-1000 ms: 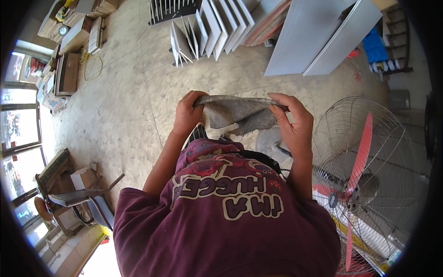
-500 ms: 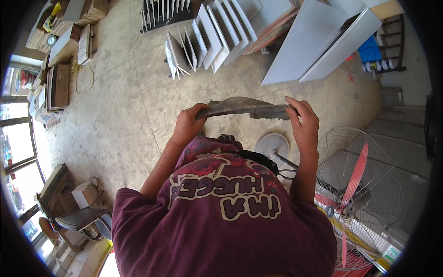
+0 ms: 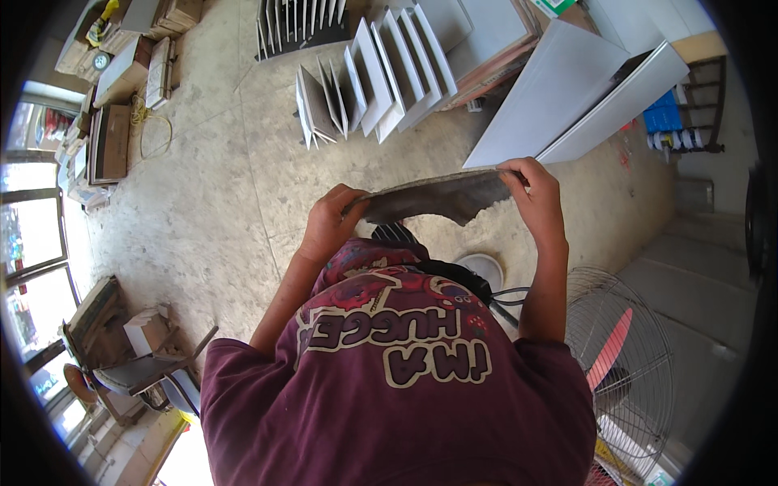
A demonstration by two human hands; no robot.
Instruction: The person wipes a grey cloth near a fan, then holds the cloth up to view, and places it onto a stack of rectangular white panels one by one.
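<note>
A dark grey, ragged-edged cloth is stretched between my two hands at chest height, out in front of me. My left hand pinches its left end, the thumb along the edge. At the upper right corner, my right hand grips it between thumb and fingers. The top edge runs fairly straight, rising a little to the right, and the torn lower edge hangs loose.
A large floor fan stands close by my right arm, with a round pale base near my legs. Grey panels lean at the far right; thin upright boards stand beside them. Boxes line the left.
The cloth has turned from nearly edge-on to showing its broad face, its lower edge now hanging down. My right hand has risen slightly, and the view has shifted.
</note>
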